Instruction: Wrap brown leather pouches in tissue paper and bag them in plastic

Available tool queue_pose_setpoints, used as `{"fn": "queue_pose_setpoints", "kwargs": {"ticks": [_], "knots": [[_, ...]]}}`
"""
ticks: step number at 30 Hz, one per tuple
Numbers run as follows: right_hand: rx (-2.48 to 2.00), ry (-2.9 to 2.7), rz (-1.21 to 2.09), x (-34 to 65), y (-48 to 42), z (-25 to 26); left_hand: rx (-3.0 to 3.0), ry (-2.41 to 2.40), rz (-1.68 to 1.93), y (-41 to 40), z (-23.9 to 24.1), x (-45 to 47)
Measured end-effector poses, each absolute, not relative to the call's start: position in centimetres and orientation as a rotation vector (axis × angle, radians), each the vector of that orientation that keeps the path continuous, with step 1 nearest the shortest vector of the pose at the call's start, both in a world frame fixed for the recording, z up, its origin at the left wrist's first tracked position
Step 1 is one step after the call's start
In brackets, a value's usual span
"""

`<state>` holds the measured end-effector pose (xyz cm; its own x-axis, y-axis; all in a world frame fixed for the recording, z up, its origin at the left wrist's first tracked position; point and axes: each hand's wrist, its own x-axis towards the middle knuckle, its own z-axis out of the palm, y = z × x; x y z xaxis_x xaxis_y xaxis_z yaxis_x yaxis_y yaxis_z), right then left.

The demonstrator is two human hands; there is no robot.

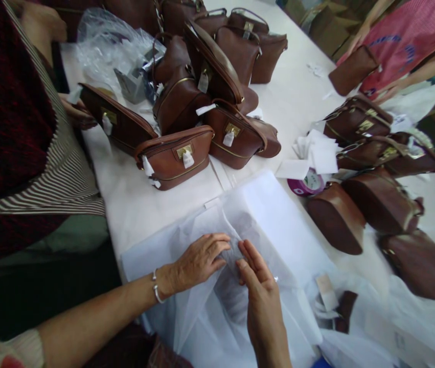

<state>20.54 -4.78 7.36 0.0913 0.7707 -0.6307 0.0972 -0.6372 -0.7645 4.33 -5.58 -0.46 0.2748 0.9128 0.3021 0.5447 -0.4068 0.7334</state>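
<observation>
My left hand (198, 259) and my right hand (260, 289) meet over a stack of thin white tissue paper (263, 225) at the table's near edge. Both pinch a fold of the top sheet between their fingertips, which almost touch. A thin bracelet circles my left wrist. Just beyond the paper stands a brown handbag (175, 157) with a gold clasp and a white tag.
Several brown handbags (209, 76) crowd the white table (294, 97) at the back and right. A purple tape roll (304, 185) lies under white paper slips. One person in a striped top (44, 158) stands left, another in pink (405, 41) holds a bag at far right.
</observation>
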Motion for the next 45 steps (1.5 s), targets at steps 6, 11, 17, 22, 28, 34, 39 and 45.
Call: {"fn": "queue_pose_setpoints", "kwargs": {"ticks": [6,11,17,22,28,34,39,45], "knots": [[-1.844,-0.885,1.561,21.0,-4.8,7.1,2.112,1.321,0.878,-5.5,-0.4,4.2],[-1.864,-0.927,1.586,21.2,-4.7,6.9,2.19,1.309,0.806,-5.0,0.1,4.2],[-1.87,-0.967,1.53,20.9,-4.5,6.7,2.222,1.317,0.794,-4.8,0.4,4.4],[-1.865,-1.078,1.506,20.8,-4.7,6.3,2.203,1.308,0.757,-4.9,0.2,4.5],[-1.729,-1.935,0.968,22.0,-5.2,5.3,2.226,1.297,0.745,-5.0,-0.1,4.4],[-1.365,-2.845,0.205,24.9,-1.5,7.6,2.251,1.281,0.756,-4.9,-0.3,4.1],[-0.942,-3.15,0.124,28.2,3.6,9.0,2.273,1.293,0.772,-5.0,-0.6,4.0],[-0.616,-3.18,0.29,31.2,7.6,7.8,2.369,1.303,0.823,-4.5,-0.2,4.2]]}}
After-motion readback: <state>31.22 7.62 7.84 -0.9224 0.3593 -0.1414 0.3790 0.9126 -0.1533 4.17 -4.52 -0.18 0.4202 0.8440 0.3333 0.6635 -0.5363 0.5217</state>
